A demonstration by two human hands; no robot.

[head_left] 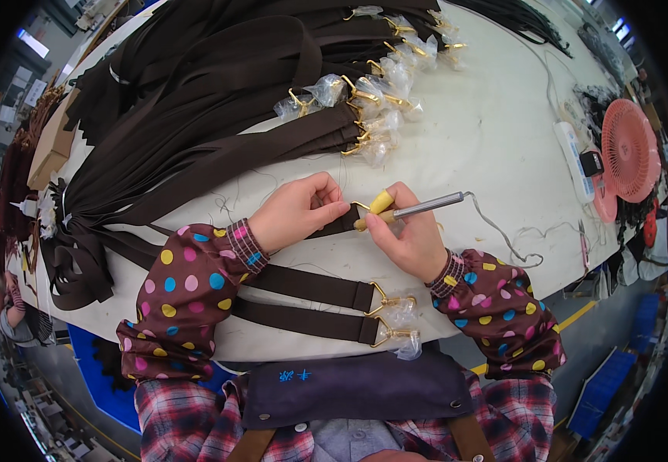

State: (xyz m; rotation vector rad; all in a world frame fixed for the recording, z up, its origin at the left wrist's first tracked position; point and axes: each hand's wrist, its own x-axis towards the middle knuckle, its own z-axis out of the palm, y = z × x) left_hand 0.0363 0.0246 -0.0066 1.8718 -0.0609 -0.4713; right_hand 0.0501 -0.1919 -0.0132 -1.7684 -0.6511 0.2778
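My left hand (303, 212) pinches the end of a dark brown strap (338, 225) beside a gold metal fitting (359, 205). My right hand (407, 235), with a yellow cover on one finger, holds a corded metal pen-like tool (430, 205), its tip at that strap end. Below my hands lie two flat straps (311, 323) with gold hooks (384, 331) in clear plastic wrap. A bundle of dark straps (180, 115) fills the upper left, with wrapped gold hooks (380, 100) along its right ends.
At the right of the white worktable (503, 154) are a pink fan (628, 146), a white power strip (575, 162) and the tool's cord. A cardboard box (53, 146) is at left, blue bins (604, 393) beside the aisle. Another person (18, 308) is at far left.
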